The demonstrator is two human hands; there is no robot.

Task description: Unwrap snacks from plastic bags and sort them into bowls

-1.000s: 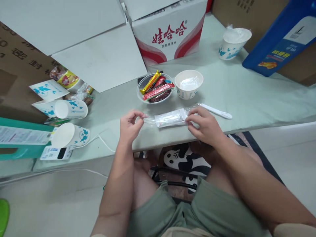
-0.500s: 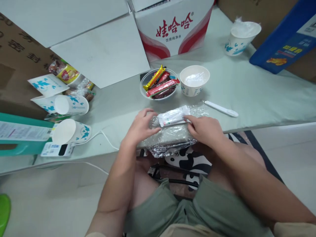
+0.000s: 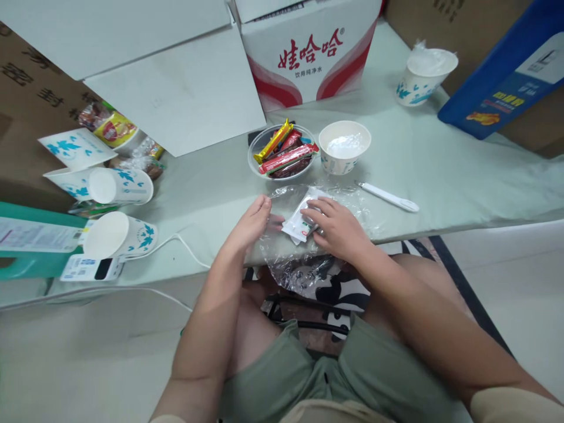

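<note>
A small white wrapped packet (image 3: 300, 222) lies slanted over clear plastic film (image 3: 293, 267) at the table's front edge. My right hand (image 3: 337, 228) has its fingers curled over the packet's right side, the thumb low beside it. On the left, my left hand (image 3: 255, 220) pinches the film's upper left edge, with some fingers seen through the film. The film's lower part hangs over the table edge. Just beyond it are a clear bowl (image 3: 255, 164) of bar-shaped snacks, a paper cup (image 3: 341, 166) with crumpled film in it, and a white cutter-like tool (image 3: 390, 197).
A white-and-red carton (image 3: 308, 64) stands behind the bowl. Paper cups (image 3: 141, 235), snack bags and a white device (image 3: 83, 269) with a cable are on the left. A blue container (image 3: 497, 82) and another paper cup (image 3: 418, 82) stand at the right back.
The packet has turned from lying nearly level to a steep slant. My right hand has moved left onto it. My left hand has closed on the film's edge, and the film has shifted.
</note>
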